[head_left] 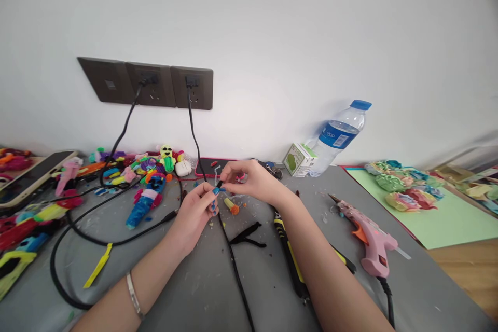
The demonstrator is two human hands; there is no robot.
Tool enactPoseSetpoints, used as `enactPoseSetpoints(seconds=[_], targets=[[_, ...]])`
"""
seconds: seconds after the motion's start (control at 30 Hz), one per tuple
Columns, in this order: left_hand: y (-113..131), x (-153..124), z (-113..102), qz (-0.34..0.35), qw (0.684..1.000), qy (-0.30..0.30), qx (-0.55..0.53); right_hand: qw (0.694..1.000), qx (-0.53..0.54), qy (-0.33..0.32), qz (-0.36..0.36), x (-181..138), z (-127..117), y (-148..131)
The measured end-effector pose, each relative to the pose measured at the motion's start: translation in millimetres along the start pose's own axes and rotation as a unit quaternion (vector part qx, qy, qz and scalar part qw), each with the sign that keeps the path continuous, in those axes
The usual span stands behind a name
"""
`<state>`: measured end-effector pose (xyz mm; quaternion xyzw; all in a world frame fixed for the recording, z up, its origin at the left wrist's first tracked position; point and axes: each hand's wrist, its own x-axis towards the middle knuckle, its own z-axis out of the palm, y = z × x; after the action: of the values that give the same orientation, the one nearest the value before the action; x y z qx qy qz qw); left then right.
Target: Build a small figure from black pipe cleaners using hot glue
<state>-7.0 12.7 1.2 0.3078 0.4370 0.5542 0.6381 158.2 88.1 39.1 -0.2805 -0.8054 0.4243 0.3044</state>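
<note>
Black piece — pink glue gun, orange trigger.

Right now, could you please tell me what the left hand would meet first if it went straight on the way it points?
Past the small black piece between them, the left hand would probably meet the right hand first, though depth is unclear.

A cluttered gray tabletop
A pink glue gun lies lower right, a bent black pipe cleaner below center, a blue fuzzy figure left; a water bottle stands right.
</note>
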Motion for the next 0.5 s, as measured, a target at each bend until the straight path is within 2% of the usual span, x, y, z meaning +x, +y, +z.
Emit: enactPoseSetpoints(seconds=[0.5], targets=[[-1.6,0.4,-1.5,0.012,1.0,-0.009,0.008,0.999,0.023,-0.013,0.021,0.3,-2.0,1.8]])
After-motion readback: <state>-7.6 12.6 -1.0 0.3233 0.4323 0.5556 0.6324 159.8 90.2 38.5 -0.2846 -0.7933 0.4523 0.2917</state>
